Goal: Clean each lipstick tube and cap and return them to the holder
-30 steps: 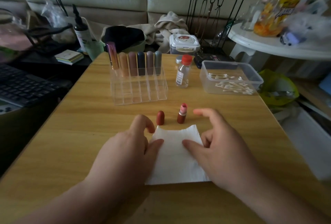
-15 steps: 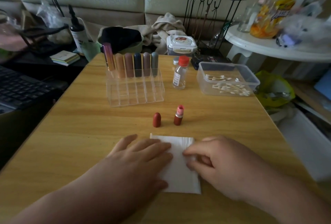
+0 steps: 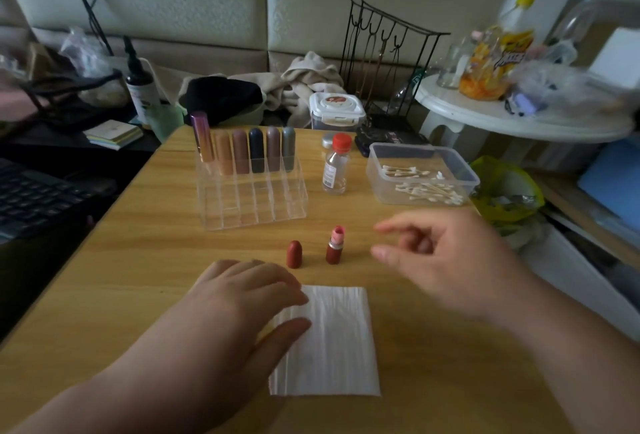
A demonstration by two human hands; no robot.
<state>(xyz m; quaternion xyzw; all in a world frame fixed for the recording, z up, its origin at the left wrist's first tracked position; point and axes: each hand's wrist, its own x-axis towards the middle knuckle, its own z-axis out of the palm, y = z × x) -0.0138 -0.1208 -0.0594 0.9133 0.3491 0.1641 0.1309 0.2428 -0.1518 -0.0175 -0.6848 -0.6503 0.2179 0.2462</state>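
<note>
Left hand [image 3: 242,298] lies over the tissue's [image 3: 332,340] 9 o'clock edge, so that side is hidden under the fingers. Right hand [image 3: 446,260], at 3 o'clock of the open lipstick [image 3: 335,246], is smeared with blur, and its curled inner fingers are hard to separate. Left forearm [image 3: 114,395] and right forearm [image 3: 571,347] both run off the bottom edge. Keyboard [image 3: 31,198] at 9 o'clock is cut by the left edge. The bottle's [image 3: 335,170] label is too small to read. A silvery round thing [image 3: 327,140] peeks from behind it at 11 o'clock, mostly hidden. Up at 2 o'clock, the side table's [image 3: 519,118] clutter is blurred.
</note>
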